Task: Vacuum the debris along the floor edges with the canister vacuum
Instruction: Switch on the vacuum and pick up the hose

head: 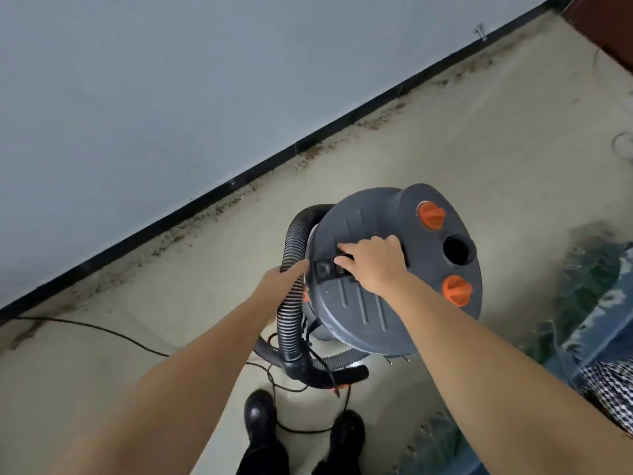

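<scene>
Right hand (371, 265): rests palm-down on the top of the canister vacuum, fingers loosely curled, not spread; the fingertips (343, 260) press on the black switch panel (330, 269) at the 9 o'clock side of the lid. It grips nothing.
Left hand (279, 282): wrapped round the black ribbed hose (291, 303), thumb on the near side, fingers hidden behind the hose, closed on it just at the 9 o'clock edge of the lid.
Canister vacuum (373, 303): stands on the floor at the centre of the view, its grey round lid facing the camera.
Lid fittings: two orange knobs, one (431, 216) at 1 o'clock and one (457, 290) at 4 o'clock of the right hand, with an open round port (457, 250) between them.
Hose run: loops up over the lid's 10 o'clock rim, drops down past the left hand, and curves along the floor at 6 o'clock of the canister.
Power cord (102, 332): thin and black, trails from 9 o'clock across the floor and loops around the shoes (260, 419).
Debris (219, 209): brown crumbs lie in a line along the black baseboard (191, 209), running from 8 o'clock to 1 o'clock.
Wall (171, 80): pale grey, above the baseboard.
Floor (445, 149): beige and dusty.
Patterned cloth (589, 286): green and blue, at 3 o'clock of the canister.
</scene>
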`<action>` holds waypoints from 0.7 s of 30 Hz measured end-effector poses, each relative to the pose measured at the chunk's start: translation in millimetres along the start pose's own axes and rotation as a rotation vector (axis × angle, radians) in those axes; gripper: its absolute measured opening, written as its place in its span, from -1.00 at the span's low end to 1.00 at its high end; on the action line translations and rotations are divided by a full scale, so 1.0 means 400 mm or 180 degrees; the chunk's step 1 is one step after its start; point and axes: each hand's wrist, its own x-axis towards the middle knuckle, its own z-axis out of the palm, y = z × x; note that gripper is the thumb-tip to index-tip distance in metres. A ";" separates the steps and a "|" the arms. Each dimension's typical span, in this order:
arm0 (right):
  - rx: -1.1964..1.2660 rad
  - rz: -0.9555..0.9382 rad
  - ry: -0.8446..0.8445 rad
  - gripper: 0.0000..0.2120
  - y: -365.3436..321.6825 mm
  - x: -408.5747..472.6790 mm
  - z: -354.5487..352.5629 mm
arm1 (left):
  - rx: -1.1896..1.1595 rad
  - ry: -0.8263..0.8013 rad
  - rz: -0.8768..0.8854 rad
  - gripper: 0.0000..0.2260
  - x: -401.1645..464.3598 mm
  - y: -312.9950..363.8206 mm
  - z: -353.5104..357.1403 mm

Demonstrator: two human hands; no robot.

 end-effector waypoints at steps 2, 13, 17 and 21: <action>0.0037 0.0002 -0.0049 -0.54 -0.017 0.004 -0.005 | 0.0131 -0.0145 0.0232 -0.74 -0.011 0.073 -0.049; 0.0204 0.0192 -0.0189 -0.56 -0.028 0.010 -0.023 | 0.0341 -0.1126 -0.0419 -0.45 -0.184 0.254 -0.259; 0.0367 0.0165 -0.0248 -0.57 -0.026 0.007 -0.034 | -0.0136 -0.0858 -0.0083 -0.66 -0.239 0.253 -0.204; 0.3441 0.0595 -0.0439 -0.56 -0.011 0.001 -0.136 | 0.0431 -0.0476 0.0455 -0.76 -0.282 0.224 -0.097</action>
